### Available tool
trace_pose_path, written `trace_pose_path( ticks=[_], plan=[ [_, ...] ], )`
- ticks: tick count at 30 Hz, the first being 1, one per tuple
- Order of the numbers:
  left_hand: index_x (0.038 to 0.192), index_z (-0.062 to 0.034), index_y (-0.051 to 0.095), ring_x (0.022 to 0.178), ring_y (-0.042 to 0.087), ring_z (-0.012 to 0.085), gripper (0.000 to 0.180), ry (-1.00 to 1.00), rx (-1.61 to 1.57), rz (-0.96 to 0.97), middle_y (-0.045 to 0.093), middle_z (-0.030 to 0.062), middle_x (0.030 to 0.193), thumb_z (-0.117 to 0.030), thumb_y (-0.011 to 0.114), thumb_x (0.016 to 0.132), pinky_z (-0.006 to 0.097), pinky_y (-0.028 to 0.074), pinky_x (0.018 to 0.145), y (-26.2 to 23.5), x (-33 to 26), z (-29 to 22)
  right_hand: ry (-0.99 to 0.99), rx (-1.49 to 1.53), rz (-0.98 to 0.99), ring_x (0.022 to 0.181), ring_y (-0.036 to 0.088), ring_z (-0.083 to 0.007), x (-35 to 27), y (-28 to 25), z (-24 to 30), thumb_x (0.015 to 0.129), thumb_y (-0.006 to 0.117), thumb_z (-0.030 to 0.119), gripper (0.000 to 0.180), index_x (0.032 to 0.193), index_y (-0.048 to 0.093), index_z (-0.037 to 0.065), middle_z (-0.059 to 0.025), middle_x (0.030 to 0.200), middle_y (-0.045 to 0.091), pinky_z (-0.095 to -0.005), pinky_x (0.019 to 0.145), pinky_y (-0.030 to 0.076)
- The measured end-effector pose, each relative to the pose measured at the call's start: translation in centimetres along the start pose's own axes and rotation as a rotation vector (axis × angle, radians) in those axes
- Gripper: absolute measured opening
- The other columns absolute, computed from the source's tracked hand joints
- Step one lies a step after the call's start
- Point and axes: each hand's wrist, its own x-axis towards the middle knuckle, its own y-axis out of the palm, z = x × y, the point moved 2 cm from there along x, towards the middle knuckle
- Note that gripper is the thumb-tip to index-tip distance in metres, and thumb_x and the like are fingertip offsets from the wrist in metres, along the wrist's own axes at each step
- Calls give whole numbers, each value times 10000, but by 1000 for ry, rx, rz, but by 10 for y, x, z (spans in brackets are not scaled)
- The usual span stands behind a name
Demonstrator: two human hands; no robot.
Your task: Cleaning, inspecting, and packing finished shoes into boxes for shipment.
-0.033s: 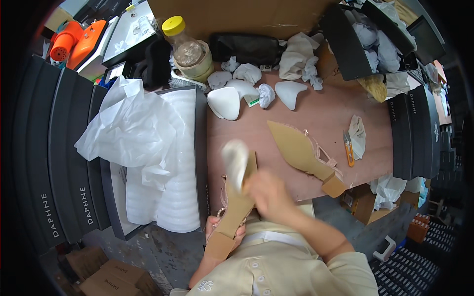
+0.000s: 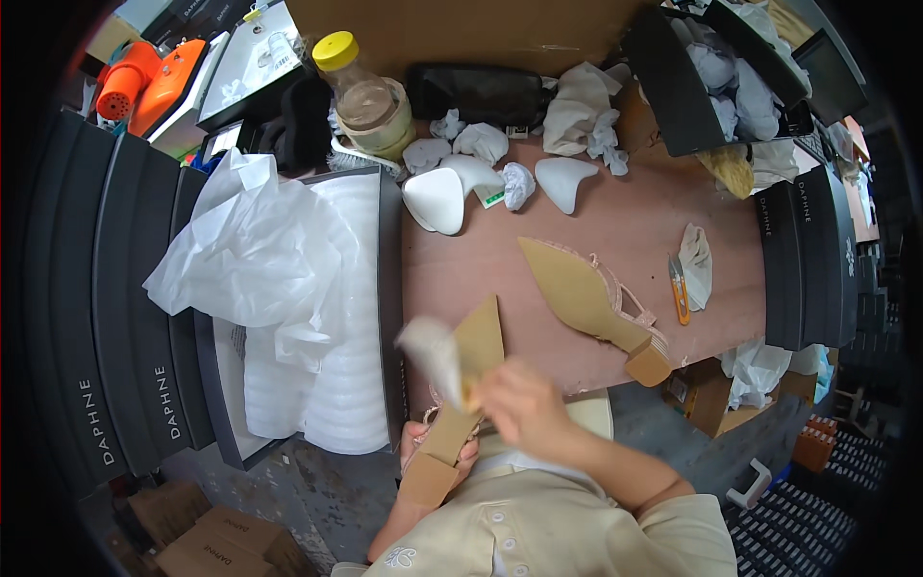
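My left hand (image 2: 469,456) is wrapped round the heel end of a pink pointed-toe shoe (image 2: 478,337), whose tan sole faces up. Over that sole, my right hand (image 2: 524,409) pinches a pale, cloth-like piece (image 2: 430,352), smeared by motion. Whether the piece touches the sole I cannot tell. The matching shoe (image 2: 572,286) lies sole up on the pink table to the right, with its block heel toward me. Orange-handled thread snips (image 2: 680,288) rest farther right beside a crumpled off-white cloth (image 2: 694,266).
An open dark shoebox (image 2: 389,317) with white tissue and foam stands at the left. White shaped inserts (image 2: 435,202) and crumpled paper (image 2: 481,143) lie along the back, near a yellow-capped bottle (image 2: 365,101). Stacked dark boxes (image 2: 806,255) edge the right side.
My right hand and the pale piece have shifted toward me, and the piece's loose end has swung left. My left hand and both shoes look nearly unmoved.
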Motion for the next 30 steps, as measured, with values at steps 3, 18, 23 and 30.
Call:
trace_pose_path(
  ticks=[3, 18, 23, 30],
  plan=[
    [902, 98, 476, 443, 403, 193, 657, -12, 74, 28, 453, 134, 676, -533, 459, 720, 294, 364, 343, -3, 6, -2, 101, 41, -4, 790, 583, -324, 5, -4, -8, 709, 642, 6, 101, 806, 625, 30, -128, 823, 594, -392, 701, 480],
    [869, 104, 470, 434, 420, 224, 668, 18, -96, -3, 459, 145, 662, -545, 455, 712, 308, 360, 333, 1, 3, 3, -58, -84, 40, 789, 547, -276, -8, 2, 9, 728, 586, 103, 105, 815, 645, 98, -72, 824, 587, -374, 653, 475],
    [907, 86, 489, 450, 428, 227, 621, -35, 17, 57, 484, 161, 715, -510, 445, 739, 302, 361, 328, 0, 5, 3, 49, -234, -84, 786, 552, -302, 38, -3, -32, 705, 609, 69, 61, 752, 644, 87, -85, 789, 601, -391, 665, 464],
    [946, -34, 559, 598, 489, 246, 484, 60, -15, 18, 539, 191, 778, -458, 428, 754, 306, 375, 417, -14, 5, 5, -96, -260, -66, 775, 529, -284, 31, 2, -9, 690, 636, 48, 121, 801, 654, 91, -79, 793, 574, -393, 641, 441]
  ],
)
